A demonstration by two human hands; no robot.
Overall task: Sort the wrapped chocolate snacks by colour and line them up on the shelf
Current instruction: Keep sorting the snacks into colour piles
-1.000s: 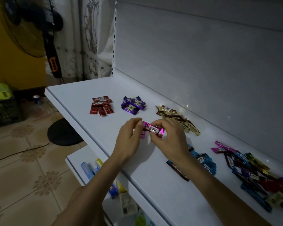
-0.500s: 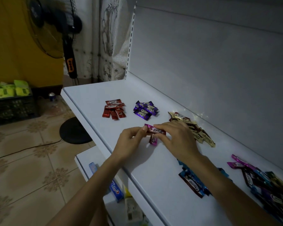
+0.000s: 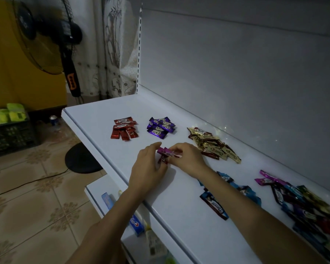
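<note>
"Choco" — on pink snack (image 3: 168, 154).

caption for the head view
Left hand and right hand hold pink snacks on the shelf, beside the gold pile

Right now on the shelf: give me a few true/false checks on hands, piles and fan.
1. Left hand and right hand both pinch pink snacks. True.
2. The red pile lies right of the purple pile. False: the red pile lies left of it.
3. A mixed pile lies at the right end of the shelf. True.
4. The fan stands on the shelf. False: its base is on the floor.
</note>
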